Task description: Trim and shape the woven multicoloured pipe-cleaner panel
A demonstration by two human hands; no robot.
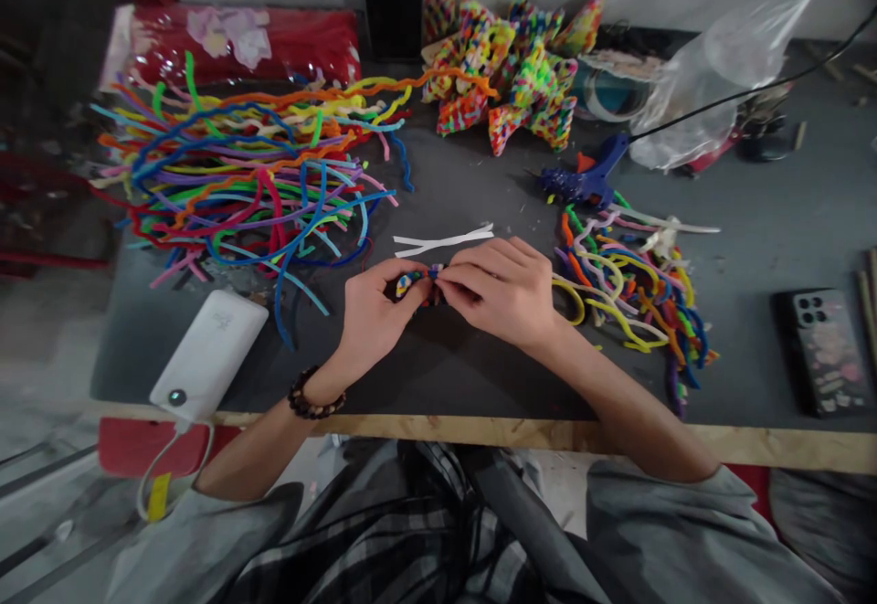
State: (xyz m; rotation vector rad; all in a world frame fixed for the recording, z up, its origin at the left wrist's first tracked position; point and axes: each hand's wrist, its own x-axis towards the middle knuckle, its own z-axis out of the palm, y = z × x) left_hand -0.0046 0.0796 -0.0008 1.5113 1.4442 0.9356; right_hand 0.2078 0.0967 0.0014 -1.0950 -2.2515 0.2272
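Note:
My left hand [376,312], with a dark beaded bracelet above it, is closed on a small multicolored woven pipe-cleaner piece [406,284]. Fingers and thumb cover most of that piece, so its full shape is hidden. My right hand [503,289] meets it from the other side, thumb and forefinger pinched together at the piece's edge. Just beyond the hands lie thin white strips [445,241], crossing each other on the dark table [472,366].
A big heap of colored pipe cleaners [239,174] spreads at left, near a white power bank [212,353]. Several woven pointed shapes [541,74] stand at the back. At right are a blue glue gun [589,174], bent pipe cleaners [637,284] and a phone [826,348].

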